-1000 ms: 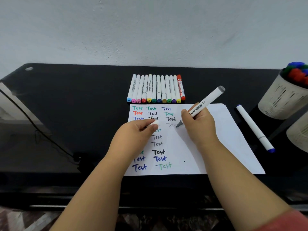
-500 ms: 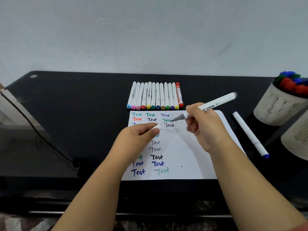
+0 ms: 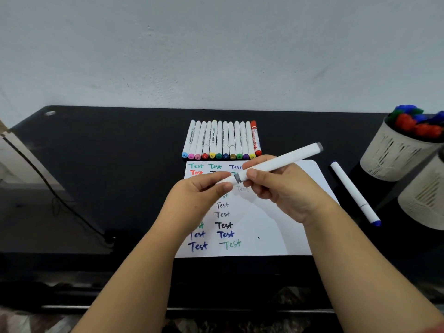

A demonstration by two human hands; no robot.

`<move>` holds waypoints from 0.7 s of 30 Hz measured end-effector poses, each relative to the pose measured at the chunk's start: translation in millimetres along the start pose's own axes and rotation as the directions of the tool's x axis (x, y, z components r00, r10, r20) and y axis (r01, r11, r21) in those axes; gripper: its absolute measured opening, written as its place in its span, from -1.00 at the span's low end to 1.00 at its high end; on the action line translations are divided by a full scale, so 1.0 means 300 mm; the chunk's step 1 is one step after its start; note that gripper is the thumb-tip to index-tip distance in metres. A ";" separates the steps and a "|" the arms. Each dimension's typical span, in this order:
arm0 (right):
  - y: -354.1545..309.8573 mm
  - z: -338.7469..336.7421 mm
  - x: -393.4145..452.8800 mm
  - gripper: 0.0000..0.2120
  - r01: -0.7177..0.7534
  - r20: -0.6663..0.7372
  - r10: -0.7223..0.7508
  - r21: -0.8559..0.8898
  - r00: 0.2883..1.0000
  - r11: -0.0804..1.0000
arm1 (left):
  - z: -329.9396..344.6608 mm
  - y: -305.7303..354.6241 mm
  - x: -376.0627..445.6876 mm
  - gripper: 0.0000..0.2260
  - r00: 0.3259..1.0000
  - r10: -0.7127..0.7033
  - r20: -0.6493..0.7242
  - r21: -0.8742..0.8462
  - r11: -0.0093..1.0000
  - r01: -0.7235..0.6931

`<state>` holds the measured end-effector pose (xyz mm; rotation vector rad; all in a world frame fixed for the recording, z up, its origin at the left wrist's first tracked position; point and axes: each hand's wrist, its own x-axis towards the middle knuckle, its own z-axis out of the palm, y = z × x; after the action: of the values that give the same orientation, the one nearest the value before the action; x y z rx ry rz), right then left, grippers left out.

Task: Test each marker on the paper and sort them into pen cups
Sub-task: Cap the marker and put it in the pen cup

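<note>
The grey marker (image 3: 278, 163) has come up off the paper (image 3: 276, 227) since a second ago, and the left hand (image 3: 199, 195) now pinches its cap (image 3: 229, 180) back onto the tip while the right hand (image 3: 281, 186) grips the barrel. Testing looks done; sorting into a pen cup (image 3: 394, 157), right of the hands, comes next. The paper reads "Test" repeatedly; the newest grey one is faint. Barrel print is unreadable.

Light: soft, even, moderately bright | Shadows: faint grey ones of the hands (image 3: 240, 188) on the paper (image 3: 300, 236) | Glare: dull sheen on the black surface (image 3: 108, 152) | Distortion: wide-angle bowing of the surface's far edge | Focus: centre sharp, pen cup (image 3: 396, 152) at right slightly soft.
</note>
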<state>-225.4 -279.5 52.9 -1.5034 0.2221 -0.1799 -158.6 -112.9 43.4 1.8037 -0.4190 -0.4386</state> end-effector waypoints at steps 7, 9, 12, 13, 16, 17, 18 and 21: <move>-0.003 -0.009 0.005 -0.91 -0.028 0.002 0.028 0.055 1.000 0.998 | -0.005 0.014 -0.005 -0.96 0.996 -0.066 0.066 -0.035 0.997 0.069; 0.002 -0.008 0.004 -0.89 -0.027 0.002 0.027 0.082 1.000 0.996 | -0.006 0.009 -0.003 -0.95 0.994 -0.078 0.083 -0.066 0.994 0.083; 0.013 -0.008 0.005 -0.88 -0.032 0.033 0.030 0.077 0.999 0.996 | -0.009 -0.007 0.003 -0.96 0.993 -0.086 0.084 -0.098 0.991 0.094; 0.019 -0.008 0.005 -0.89 -0.040 0.035 0.037 0.076 0.999 0.996 | -0.008 -0.013 0.004 -0.97 0.993 -0.088 0.080 -0.107 0.990 0.097; 0.036 -0.002 0.014 -0.90 -0.055 0.033 0.051 0.117 0.998 0.992 | -0.002 -0.020 0.006 -0.96 0.995 -0.082 0.062 -0.119 0.989 0.089; 0.041 0.003 0.017 -0.90 -0.056 0.034 0.051 0.147 0.998 0.988 | -0.001 -0.020 0.006 -0.95 0.995 -0.080 0.055 -0.115 0.990 0.086; 0.046 0.006 0.019 -0.90 -0.056 0.033 0.051 0.173 0.998 0.983 | 0.001 -0.020 0.006 -0.95 0.996 -0.077 0.047 -0.108 0.991 0.082; 0.052 0.016 0.032 -0.91 -0.064 -0.012 0.068 0.193 0.998 0.979 | 0.002 -0.011 0.009 -0.94 0.998 -0.057 0.011 -0.079 0.995 0.057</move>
<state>-215.3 -276.3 37.2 -1.3004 0.2618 -0.1582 -156.5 -113.9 39.8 1.7402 -0.3522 -0.4965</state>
